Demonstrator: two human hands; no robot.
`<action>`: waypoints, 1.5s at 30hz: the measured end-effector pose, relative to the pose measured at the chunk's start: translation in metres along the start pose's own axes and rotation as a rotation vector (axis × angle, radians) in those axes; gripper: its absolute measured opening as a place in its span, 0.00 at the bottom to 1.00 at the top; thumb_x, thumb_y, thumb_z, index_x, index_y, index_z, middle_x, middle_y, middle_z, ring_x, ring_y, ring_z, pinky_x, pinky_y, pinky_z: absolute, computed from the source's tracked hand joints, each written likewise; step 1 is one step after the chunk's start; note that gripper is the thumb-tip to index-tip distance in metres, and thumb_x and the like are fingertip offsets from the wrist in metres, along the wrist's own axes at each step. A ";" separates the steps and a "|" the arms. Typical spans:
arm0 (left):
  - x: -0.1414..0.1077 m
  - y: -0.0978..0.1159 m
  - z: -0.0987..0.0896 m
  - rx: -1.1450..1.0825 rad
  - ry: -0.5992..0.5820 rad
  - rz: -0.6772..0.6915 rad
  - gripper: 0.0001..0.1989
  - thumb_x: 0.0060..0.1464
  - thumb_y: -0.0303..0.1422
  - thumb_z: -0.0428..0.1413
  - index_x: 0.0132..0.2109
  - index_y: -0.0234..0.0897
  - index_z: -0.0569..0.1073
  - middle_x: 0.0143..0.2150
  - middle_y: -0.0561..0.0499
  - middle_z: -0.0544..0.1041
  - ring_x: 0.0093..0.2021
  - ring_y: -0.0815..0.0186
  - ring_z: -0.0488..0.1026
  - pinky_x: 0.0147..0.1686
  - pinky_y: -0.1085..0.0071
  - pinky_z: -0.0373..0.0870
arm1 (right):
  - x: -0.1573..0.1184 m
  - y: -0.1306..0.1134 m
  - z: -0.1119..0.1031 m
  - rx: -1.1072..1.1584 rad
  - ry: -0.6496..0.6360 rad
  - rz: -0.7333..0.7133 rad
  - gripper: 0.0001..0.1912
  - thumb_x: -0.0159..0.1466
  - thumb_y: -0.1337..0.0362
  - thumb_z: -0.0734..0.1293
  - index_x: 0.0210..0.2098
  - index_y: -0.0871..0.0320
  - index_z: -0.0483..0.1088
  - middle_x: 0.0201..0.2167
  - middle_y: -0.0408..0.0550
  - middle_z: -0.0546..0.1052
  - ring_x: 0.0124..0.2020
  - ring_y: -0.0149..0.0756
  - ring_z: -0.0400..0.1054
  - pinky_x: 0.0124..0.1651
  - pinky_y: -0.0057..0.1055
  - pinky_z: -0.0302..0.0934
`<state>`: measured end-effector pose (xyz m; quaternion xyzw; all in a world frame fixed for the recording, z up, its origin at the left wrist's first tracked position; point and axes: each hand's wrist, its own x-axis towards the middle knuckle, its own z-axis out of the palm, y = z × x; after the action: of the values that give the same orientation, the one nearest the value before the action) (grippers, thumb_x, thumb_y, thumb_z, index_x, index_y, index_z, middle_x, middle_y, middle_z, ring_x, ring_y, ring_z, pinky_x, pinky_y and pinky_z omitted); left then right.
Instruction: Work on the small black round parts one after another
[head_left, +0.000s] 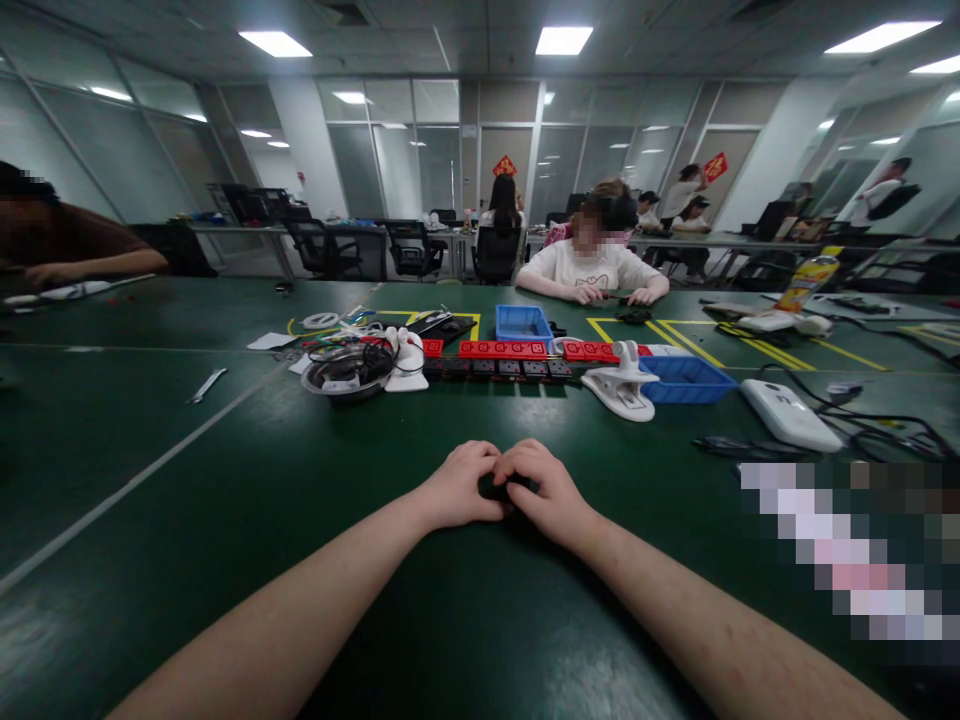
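Note:
My left hand [466, 485] and my right hand [546, 488] meet over the green tabletop [360, 630], fingers curled and fingertips nearly touching. Between them shows something small and dark that I cannot make out against the dark table. My left thumb and fingers bend around its left side; the right thumb and fingers close in from the other side. Beyond my hands lies a row of red power strips [502, 349] with black sockets [525, 370] in front. Nearest on the right of that row stands a white clip stand [626, 385].
A metal bowl of cables [341, 380] and a white clip-on device [406, 360] sit ahead left, a wrench [206, 386] farther left. Blue trays [686, 380], a white box [791, 415], black cables [750, 447] and a yellow-labelled bottle [810, 280] are rightward. A person [592, 255] sits opposite.

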<state>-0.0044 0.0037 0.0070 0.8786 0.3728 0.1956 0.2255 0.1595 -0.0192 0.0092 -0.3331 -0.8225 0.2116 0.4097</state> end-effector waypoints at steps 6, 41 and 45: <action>0.000 -0.001 0.003 0.041 0.002 0.017 0.18 0.39 0.38 0.61 0.39 0.39 0.69 0.44 0.50 0.67 0.46 0.58 0.63 0.48 0.61 0.60 | -0.002 -0.006 -0.001 -0.010 -0.012 -0.068 0.09 0.53 0.72 0.58 0.29 0.55 0.67 0.31 0.45 0.73 0.38 0.38 0.64 0.44 0.39 0.57; 0.000 -0.006 0.008 0.028 0.025 0.013 0.23 0.38 0.41 0.61 0.43 0.39 0.68 0.46 0.48 0.66 0.48 0.57 0.61 0.49 0.59 0.60 | -0.003 -0.007 -0.001 -0.050 -0.002 -0.111 0.09 0.55 0.70 0.57 0.34 0.57 0.67 0.32 0.47 0.72 0.37 0.38 0.62 0.43 0.38 0.56; -0.001 0.002 0.008 0.075 0.085 -0.057 0.28 0.36 0.46 0.61 0.45 0.39 0.65 0.44 0.48 0.65 0.47 0.57 0.62 0.47 0.59 0.61 | -0.003 -0.002 0.001 -0.174 0.103 0.052 0.08 0.58 0.61 0.60 0.34 0.59 0.64 0.32 0.49 0.69 0.36 0.39 0.61 0.40 0.38 0.56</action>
<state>-0.0001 -0.0003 0.0011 0.8663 0.4140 0.2122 0.1818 0.1593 -0.0229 0.0085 -0.3989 -0.8066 0.1325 0.4155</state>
